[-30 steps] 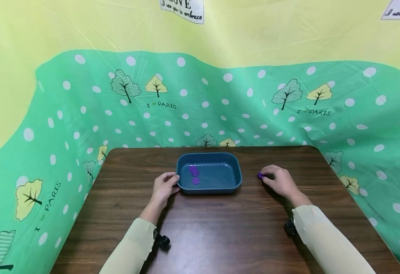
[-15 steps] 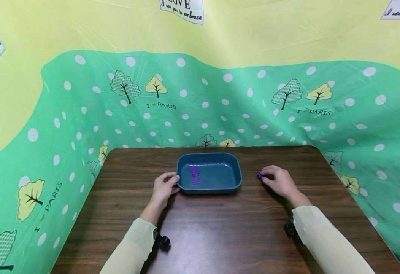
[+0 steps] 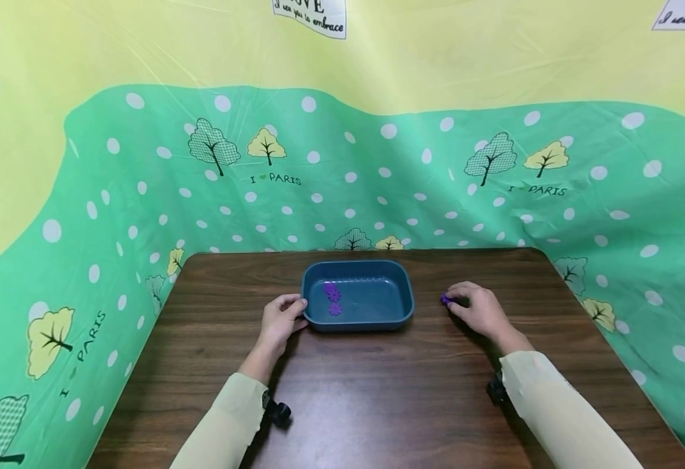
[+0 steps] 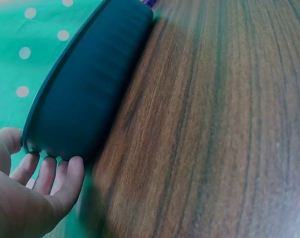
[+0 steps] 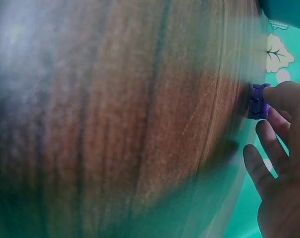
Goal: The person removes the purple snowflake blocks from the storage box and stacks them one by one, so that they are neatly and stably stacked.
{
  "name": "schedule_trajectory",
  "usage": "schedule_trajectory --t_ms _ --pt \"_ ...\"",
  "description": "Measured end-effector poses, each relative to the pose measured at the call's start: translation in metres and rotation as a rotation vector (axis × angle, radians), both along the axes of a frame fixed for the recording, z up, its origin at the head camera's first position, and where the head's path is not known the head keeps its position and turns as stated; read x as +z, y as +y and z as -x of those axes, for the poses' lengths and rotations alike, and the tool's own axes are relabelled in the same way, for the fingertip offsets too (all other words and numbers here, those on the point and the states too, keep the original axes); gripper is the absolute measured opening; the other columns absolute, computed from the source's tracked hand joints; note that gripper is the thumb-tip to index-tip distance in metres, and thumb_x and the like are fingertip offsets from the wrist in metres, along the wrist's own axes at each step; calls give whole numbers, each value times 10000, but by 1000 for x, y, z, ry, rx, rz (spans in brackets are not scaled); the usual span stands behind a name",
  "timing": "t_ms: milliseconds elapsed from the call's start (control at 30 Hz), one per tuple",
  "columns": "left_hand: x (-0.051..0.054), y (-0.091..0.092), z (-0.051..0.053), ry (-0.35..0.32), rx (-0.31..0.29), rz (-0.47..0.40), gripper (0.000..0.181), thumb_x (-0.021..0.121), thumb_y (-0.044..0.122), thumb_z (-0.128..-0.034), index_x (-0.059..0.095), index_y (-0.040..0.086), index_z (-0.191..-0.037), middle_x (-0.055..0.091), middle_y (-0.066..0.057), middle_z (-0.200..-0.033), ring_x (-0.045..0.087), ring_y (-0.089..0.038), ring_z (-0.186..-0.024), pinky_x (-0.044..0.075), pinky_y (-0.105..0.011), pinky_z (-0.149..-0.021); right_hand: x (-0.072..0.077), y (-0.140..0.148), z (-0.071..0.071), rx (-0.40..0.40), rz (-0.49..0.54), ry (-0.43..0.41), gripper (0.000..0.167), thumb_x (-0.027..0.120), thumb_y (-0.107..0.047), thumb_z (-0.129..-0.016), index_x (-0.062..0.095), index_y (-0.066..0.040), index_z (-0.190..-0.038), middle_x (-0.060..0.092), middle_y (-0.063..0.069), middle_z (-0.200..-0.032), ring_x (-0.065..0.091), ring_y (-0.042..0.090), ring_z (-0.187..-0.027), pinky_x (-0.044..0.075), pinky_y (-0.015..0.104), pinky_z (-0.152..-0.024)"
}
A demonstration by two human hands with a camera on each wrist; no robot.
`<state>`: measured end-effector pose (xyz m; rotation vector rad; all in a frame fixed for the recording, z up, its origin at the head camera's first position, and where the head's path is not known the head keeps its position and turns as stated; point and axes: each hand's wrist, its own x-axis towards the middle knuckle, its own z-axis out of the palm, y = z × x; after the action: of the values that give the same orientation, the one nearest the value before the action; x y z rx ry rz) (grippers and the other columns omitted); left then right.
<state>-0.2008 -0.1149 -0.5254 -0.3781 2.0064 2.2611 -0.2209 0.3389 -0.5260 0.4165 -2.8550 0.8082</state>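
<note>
A dark teal rectangular tray (image 3: 377, 320) stands near the table's back edge, with several purple notched discs (image 3: 335, 309) lying at its left inside. My left hand (image 3: 280, 322) grips the tray's left end, thumb at the rim; in the left wrist view the fingertips of that hand (image 4: 38, 191) touch the outer wall (image 4: 85, 94). To the right of the tray, my right hand (image 3: 483, 314) pinches small purple pieces (image 3: 445, 299) at the table surface. They look like a short stack (image 5: 258, 101) beside the thumb of the right hand (image 5: 286, 148) in the right wrist view.
The brown wooden table (image 3: 372, 397) reaches back to a green and yellow patterned cloth (image 3: 377, 169) that hangs behind it and along both sides. Dark wrist devices, one of them at the left wrist (image 3: 278, 414), sit near the sleeve cuffs.
</note>
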Motion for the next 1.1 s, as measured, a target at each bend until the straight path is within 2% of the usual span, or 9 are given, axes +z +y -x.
schedule_trajectory --t_ms 267,467,667,833,1000,1100 --pt "1 0 0 -2 -6 4 373 719 130 -958 644 -52 -1275 666 -92 -1023 651 -219 -961 636 -441 -875 2 0 -1 4 1 5 202 738 -69 -915 764 -11 -1106 676 173 -1241 632 414 -1155 516 612 -990" --pt "1 0 0 -1 -3 1 354 720 122 -954 651 -52 -1255 663 -67 -979 651 -199 -927 647 -405 -831 8 0 0 7 2 11 198 740 -67 -921 759 -37 -1116 667 157 -1238 647 385 -1114 540 596 -952" --pt "1 -1 0 -2 0 -1 306 712 114 -953 666 -39 -1214 657 -41 -940 662 -229 -936 653 -386 -795 27 -2 6 23 -5 28 188 719 -47 -937 744 -40 -1123 682 146 -1186 657 362 -1063 556 587 -901" --pt "1 -2 0 -9 -8 -2 328 713 123 -956 658 -35 -1239 661 -32 -944 662 -237 -960 650 -393 -815 46 -8 15 40 -13 36 184 708 -68 -953 740 -52 -1134 690 132 -1169 658 340 -1052 561 577 -890" --pt "0 -2 1 -14 -19 -6 376 710 130 -965 633 -47 -1288 662 -21 -966 660 -227 -977 636 -433 -869 60 -24 24 73 -16 53 165 709 -96 -962 745 -80 -1122 694 113 -1158 670 315 -1034 572 548 -886" --pt "0 -1 1 -12 -14 -3 379 719 137 -961 638 -44 -1284 665 -36 -982 665 -227 -975 642 -412 -849 68 -38 28 99 -2 62 163 719 -102 -955 747 -76 -1114 703 115 -1134 681 314 -1014 577 540 -872"
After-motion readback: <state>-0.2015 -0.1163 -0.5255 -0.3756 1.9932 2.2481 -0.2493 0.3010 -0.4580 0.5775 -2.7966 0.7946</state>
